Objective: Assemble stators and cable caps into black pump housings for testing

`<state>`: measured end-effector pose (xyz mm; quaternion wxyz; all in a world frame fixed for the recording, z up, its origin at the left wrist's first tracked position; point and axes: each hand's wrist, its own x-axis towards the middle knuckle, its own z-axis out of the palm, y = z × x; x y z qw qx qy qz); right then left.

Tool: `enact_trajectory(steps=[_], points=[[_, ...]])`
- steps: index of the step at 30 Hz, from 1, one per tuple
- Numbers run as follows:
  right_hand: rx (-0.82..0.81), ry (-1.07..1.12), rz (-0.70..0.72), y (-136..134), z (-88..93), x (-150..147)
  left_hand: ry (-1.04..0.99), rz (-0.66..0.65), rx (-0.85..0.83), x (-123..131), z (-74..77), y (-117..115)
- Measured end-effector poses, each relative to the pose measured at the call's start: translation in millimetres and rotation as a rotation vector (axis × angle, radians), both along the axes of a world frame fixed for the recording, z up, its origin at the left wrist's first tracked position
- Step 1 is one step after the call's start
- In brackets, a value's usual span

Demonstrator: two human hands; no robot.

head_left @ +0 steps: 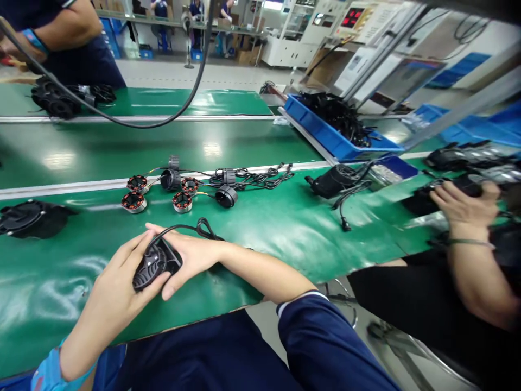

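A black ribbed housing (pixel 154 265), rounded and about palm-sized, is held just above the near edge of a green desk (pixel 285 228), right in front of the person wearing the camera. Its long axis runs on a slant, from lower left near the body to upper right away from it. Both hands are closed on it. The left hand (pixel 116 285) comes in from the lower left and cups the lower, nearer end, with the fingers wrapped round its far side. The right hand (pixel 193 255) reaches across from the right, forearm lying along the desk edge, and clasps the upper, farther end from above. The housing therefore sits between the two hands, touching both. A thin black cable (pixel 205 227) leaves the upper end and loops on the desk just beyond the right wrist. Farther out, past the hands, lie four copper-wound stators (pixel 182 202) and round black caps (pixel 226 196) joined by wires, then a tangle of black leads (pixel 254 177). To the right rest a black pump body (pixel 331 181) and a blue bin (pixel 325 136) of black parts. At the far right a co-worker's hand (pixel 464 203) grips another black part.
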<state>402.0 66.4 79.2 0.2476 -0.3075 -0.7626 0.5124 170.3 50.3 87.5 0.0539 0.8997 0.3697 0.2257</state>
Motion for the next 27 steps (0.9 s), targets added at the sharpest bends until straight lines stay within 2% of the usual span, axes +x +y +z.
enact_trajectory(steps=[4,7,9,11,14,17,20,24,27], points=[[-0.192,0.205,-0.081,0,-5.5,-15,-0.020,-0.001,0.025,-3,-6.2,-5],[-0.233,0.357,-0.064,-1,-9.5,-27,-0.015,-0.019,0.029,-9,-15.9,0],[-0.226,0.407,-0.104,-7,-10.8,-33,-0.018,-0.054,0.045,-10,-19.2,5],[-0.228,0.413,-0.246,-19,-12.2,-35,-0.050,-0.087,0.076,-9,-18.9,6],[-0.213,0.379,-0.537,-47,-17.1,-23,-0.176,-0.091,0.140,-3,-18.2,-3],[-0.125,0.377,-0.748,-83,-22.0,11,-0.237,-0.087,0.151,4,-30.0,-17],[-0.058,0.439,-0.920,-123,-16.5,62,-0.102,-0.180,0.154,9,-60.8,-27],[0.003,0.557,-1.195,-173,12.1,132,0.096,-0.354,0.252,14,-115.2,-31],[0.091,0.653,-1.441,-198,37.8,186,0.160,-0.425,0.293,12,-141.6,-33]])
